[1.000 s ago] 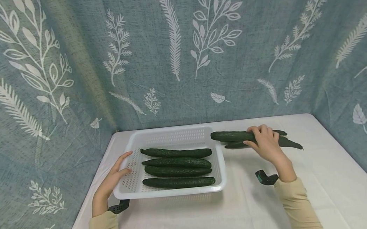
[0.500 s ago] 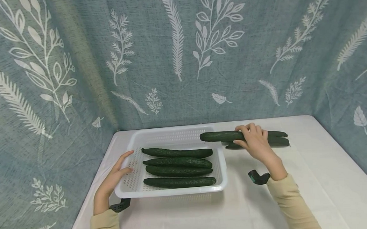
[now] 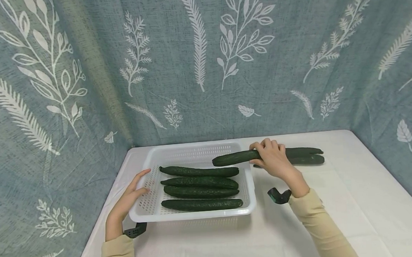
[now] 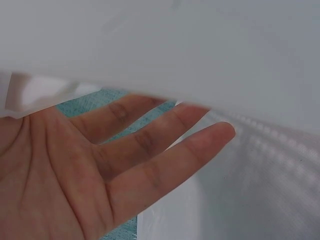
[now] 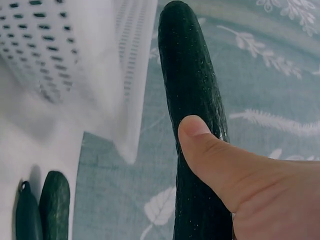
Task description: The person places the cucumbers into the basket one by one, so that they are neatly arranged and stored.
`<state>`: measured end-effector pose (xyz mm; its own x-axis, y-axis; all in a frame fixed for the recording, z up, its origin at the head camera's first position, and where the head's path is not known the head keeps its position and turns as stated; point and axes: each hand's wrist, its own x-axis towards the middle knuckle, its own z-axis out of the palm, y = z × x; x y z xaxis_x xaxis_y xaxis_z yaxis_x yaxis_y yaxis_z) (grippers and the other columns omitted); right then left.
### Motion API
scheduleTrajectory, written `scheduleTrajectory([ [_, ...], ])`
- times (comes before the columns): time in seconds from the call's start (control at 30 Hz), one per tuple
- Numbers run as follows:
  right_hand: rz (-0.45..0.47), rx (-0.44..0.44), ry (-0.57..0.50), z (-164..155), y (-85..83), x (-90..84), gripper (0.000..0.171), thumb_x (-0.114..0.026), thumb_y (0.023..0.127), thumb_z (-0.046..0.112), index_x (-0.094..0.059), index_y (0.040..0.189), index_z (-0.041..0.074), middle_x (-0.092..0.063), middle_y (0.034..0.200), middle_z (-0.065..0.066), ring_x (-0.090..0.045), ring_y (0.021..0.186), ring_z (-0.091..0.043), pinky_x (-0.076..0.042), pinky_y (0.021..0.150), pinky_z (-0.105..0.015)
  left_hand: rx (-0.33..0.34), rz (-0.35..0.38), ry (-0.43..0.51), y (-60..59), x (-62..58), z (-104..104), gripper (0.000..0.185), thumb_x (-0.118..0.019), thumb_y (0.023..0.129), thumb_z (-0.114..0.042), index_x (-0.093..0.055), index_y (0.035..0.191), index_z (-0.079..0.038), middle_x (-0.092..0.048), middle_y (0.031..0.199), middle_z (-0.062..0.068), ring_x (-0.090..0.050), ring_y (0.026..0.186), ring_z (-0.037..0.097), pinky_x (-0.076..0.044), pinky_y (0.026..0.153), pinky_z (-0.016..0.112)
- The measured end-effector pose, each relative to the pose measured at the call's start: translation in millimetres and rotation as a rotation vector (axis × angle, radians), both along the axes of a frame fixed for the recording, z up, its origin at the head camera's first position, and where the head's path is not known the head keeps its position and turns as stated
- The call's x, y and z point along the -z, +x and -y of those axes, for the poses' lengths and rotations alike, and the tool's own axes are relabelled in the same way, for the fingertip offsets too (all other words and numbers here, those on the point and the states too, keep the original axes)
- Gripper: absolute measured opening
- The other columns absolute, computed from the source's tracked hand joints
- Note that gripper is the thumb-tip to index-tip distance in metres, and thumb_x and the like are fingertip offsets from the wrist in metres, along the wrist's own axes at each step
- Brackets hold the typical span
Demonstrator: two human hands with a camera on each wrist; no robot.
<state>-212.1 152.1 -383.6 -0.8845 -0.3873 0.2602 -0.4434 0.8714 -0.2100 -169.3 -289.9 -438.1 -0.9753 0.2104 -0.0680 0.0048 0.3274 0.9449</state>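
A long dark green cucumber lies in the grip of my right hand, raised above the right rim of the white perforated basket. The right wrist view shows my thumb pressed along this cucumber's side. Several cucumbers lie side by side inside the basket, roughly parallel. At the basket's left end, my left hand touches the rim with spread fingers. Its fingers look nearly straight in the left wrist view, partly hidden by the white rim.
Behind and beneath my right hand, more cucumbers lie on the white-covered table. A blue-green curtain with white leaf prints encloses the back and sides. Small dark wrist devices hang at both wrists.
My right hand has carried its cucumber leftward from the table pile until the front end hangs over the basket. A cucumber on the table shows less tilt at its right end. The left hand stays put.
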Motion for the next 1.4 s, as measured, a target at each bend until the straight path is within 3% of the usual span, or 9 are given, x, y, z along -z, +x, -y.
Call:
scheduleTrajectory([
  [0.3, 0.028, -0.020, 0.031, 20, -3.5, -6.1, 0.036, -0.054, 0.083, 0.039, -0.044, 0.113, 0.022, -0.039, 0.096, -0.007, -0.030, 0.078, -0.023, -0.021, 0.069, -0.039, 0.000, 0.011, 0.009, -0.9, 1.6, 1, 0.061, -0.043, 0.086, -0.005, -0.018, 0.139, -0.024, -0.019, 0.140, 0.019, -0.036, 0.113, 0.041, -0.044, 0.073, 0.037],
  [0.53, 0.032, -0.017, 0.041, 40, -5.3, -8.9, 0.037, -0.055, 0.082, 0.039, -0.046, 0.113, 0.021, -0.039, 0.096, -0.007, -0.031, 0.078, -0.023, -0.020, 0.067, -0.037, -0.012, -0.003, -0.028, 2.6, -4.7, 0, 0.062, -0.044, 0.085, -0.004, -0.019, 0.139, -0.023, -0.019, 0.140, 0.020, -0.035, 0.114, 0.040, -0.042, 0.077, 0.038],
  [0.87, 0.057, -0.018, 0.070, 63, -6.7, -10.3, 0.037, -0.053, 0.083, 0.041, -0.044, 0.115, 0.022, -0.037, 0.094, -0.006, -0.029, 0.078, -0.023, -0.017, 0.066, -0.037, -0.006, -0.009, -0.011, -1.5, 3.0, 1, 0.061, -0.044, 0.086, -0.005, -0.020, 0.138, -0.024, -0.021, 0.138, 0.021, -0.036, 0.114, 0.041, -0.045, 0.074, 0.038],
  [1.4, 0.080, -0.012, 0.136, 96, -12.4, -6.9, 0.037, -0.051, 0.084, 0.043, -0.042, 0.114, 0.023, -0.035, 0.094, -0.005, -0.028, 0.079, -0.022, -0.017, 0.067, -0.036, -0.005, -0.004, -0.014, -1.9, 3.1, 0, 0.061, -0.043, 0.085, -0.004, -0.020, 0.138, -0.023, -0.022, 0.138, 0.021, -0.037, 0.113, 0.041, -0.044, 0.074, 0.037],
])
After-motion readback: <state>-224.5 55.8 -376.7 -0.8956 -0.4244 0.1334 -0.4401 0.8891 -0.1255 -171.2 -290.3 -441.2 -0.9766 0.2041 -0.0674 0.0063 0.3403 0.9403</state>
